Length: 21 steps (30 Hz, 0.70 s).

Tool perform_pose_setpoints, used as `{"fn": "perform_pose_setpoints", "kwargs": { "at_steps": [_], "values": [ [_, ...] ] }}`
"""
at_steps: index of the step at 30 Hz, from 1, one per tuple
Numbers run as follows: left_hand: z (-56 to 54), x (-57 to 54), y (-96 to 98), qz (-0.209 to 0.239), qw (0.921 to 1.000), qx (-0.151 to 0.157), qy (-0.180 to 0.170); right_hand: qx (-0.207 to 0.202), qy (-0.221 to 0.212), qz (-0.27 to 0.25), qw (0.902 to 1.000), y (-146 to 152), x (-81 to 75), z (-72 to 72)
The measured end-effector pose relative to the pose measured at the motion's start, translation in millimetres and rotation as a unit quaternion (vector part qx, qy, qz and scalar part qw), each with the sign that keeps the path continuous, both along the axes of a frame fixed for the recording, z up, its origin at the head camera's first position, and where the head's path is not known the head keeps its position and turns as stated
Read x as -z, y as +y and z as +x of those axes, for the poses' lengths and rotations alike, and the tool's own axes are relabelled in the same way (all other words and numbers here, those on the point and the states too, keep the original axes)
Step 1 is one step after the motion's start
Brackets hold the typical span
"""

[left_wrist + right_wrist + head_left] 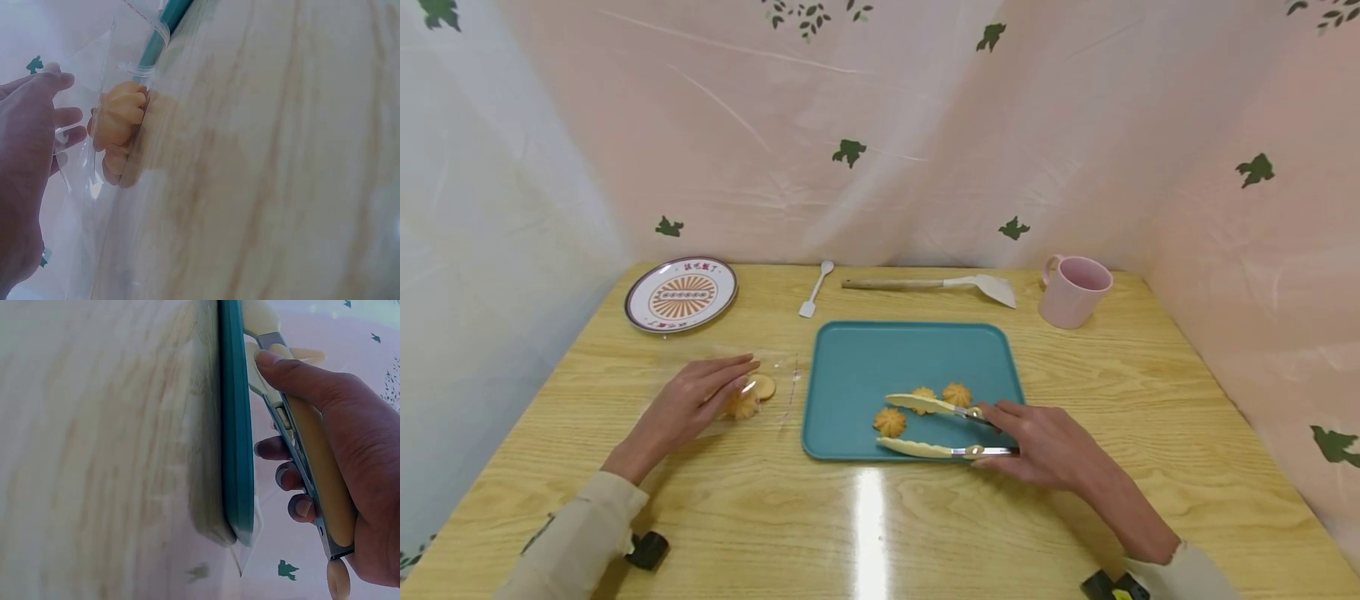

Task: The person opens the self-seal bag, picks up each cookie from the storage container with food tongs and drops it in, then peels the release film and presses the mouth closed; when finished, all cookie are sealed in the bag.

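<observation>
- From where I stand, the person's right hand (1045,446) grips a pair of tongs (925,448), thumb on one handle and fingers curled round the other; the jaws stand well apart.
- Three fluted cookies sit on the teal tray (865,358). The leftmost cookie (890,422) lies between the tong arms, which are probably spread wide to straddle it without crushing its ridges.
- The upper arm partly covers the middle cookie (925,392); the rightmost cookie (957,394) lies just beyond, near the hand.
- The left hand (688,396) reaches over a clear bag (782,408), fingers fairly straight and loose at the film; I see no pinch. It seems placed to steady the plastic, so light that it would likely slide.
- Inside the bag lie two more cookies, one showing its fluted top, the other a smooth round face.
- The bag rests on the wooden surface (962,533) just beside the tray, perhaps to keep the two within easy reach.
- A patterned plate (681,297), small white spatula (815,292), wooden-handled turner (895,284) and pink mug (1070,298) line the back, seemingly kept out of the hands' way.
</observation>
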<state>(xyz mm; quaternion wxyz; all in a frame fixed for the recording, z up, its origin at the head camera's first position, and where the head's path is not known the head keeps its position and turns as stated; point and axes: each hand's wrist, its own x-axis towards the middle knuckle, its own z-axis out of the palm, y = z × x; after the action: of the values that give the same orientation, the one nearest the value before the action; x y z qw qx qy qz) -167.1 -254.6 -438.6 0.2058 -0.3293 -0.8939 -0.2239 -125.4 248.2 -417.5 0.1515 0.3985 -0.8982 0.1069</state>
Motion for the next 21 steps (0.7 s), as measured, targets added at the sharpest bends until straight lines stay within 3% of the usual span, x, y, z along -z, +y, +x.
{"fn": "perform_pose_setpoints", "kwargs": {
  "at_steps": [21],
  "values": [
    [0.2,-0.1,-0.5,0.000,0.9999,-0.002,-0.015,-0.003,0.001,0.031,0.9995,-4,-10.9,2.0]
  ]
}}
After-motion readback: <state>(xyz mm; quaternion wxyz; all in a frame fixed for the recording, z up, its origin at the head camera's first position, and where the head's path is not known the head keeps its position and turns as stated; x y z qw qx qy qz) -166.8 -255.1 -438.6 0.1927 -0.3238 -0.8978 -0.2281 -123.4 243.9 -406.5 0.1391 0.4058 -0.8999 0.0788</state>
